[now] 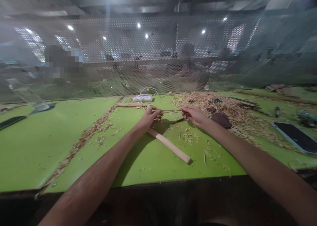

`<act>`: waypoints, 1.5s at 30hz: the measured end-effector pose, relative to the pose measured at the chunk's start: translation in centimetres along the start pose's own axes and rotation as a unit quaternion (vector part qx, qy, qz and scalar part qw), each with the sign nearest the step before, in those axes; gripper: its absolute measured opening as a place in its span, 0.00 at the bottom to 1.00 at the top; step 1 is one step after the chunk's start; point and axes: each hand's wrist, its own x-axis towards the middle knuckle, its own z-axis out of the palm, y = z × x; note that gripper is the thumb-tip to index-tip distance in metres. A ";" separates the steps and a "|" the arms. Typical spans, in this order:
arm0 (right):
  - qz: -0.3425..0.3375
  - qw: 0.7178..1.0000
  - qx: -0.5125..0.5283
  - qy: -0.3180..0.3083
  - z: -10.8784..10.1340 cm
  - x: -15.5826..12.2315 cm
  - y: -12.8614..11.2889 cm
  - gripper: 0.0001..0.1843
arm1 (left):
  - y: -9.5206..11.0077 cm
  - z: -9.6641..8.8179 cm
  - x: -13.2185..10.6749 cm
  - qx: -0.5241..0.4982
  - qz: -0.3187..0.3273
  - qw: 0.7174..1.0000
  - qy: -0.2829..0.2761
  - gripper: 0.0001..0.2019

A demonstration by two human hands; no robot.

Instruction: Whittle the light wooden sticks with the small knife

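Note:
A thin brownish strip is stretched level between my two hands, above the green tabletop. My left hand is closed on its left end, and my right hand pinches the right end. Whether the strip is wood or cord I cannot tell. Beneath my left hand, a pale squared wooden stick lies slantwise toward the front edge, its far end hidden by the hand. A dark slim piece rests on the table just below the strip. Behind my left hand lies a flat wooden piece.
Wood shavings are heaped at the right, around a dark brown piece. A phone lies far right. A white power strip with a cable sits by the mesh screen. Shavings line a seam; a clear bottle stands left.

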 end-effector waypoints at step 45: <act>-0.076 0.993 -0.068 -0.063 0.2 0.4 1.2 0.08 | -0.1 -0.6 -0.1 0.181 0.014 0.982 -0.048 0.29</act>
